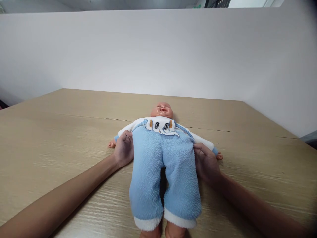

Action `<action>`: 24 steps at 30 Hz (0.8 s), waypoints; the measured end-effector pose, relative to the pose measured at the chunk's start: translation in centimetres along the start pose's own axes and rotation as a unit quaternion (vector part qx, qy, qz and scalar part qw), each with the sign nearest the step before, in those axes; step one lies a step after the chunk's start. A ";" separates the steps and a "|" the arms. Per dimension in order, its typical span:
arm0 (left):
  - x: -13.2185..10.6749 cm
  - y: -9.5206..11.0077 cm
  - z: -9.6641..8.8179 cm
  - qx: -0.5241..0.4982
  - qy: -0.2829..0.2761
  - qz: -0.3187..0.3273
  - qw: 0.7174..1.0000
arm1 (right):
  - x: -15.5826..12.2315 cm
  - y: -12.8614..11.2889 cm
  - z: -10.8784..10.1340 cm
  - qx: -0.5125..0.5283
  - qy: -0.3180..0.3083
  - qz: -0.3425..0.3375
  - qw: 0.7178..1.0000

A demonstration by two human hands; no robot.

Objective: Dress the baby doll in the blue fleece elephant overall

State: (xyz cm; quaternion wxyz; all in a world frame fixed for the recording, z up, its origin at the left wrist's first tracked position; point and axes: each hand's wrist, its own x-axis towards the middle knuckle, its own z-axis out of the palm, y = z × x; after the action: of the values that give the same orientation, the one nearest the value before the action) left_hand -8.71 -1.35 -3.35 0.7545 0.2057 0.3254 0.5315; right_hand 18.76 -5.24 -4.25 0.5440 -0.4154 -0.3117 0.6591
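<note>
A baby doll [162, 110] lies on its back on the wooden table, its head away from me and its arms spread sideways. It wears a white top [202, 141] with blue cuffs and fluffy blue overalls [148, 168] with white leg hems. An embroidered animal face with two eyes decorates the bib [162, 126]. My left hand [124, 148] pinches the overalls' edge at the left side of the waist. On the opposite side, my right hand [206, 162] grips the matching edge between thumb and fingers. The doll's feet are out of view below.
The wooden table [74, 132] has thin seams running across it. A white partition [158, 53] rises along its far edge and continues down the right side. Beyond the partition's top, part of a room shows.
</note>
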 end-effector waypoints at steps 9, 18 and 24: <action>1.6 0.5 -1.1 0.146 -0.055 0.088 0.984 | 0.3 0.3 0.2 -0.038 -0.024 -0.089 0.995; 2.0 0.4 -2.5 0.328 -0.056 0.195 0.923 | 0.7 -0.9 -1.0 -0.120 -0.001 -0.110 0.987; 1.7 0.5 -1.7 0.364 -0.058 0.245 0.897 | 2.2 -2.7 0.3 -0.053 -0.053 -0.068 0.995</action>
State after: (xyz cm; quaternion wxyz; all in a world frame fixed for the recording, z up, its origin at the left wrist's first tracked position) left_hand -9.87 0.39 -4.66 0.4903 0.5696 0.3912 0.5311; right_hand 19.58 -2.47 -2.23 0.5471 -0.3864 -0.4021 0.6243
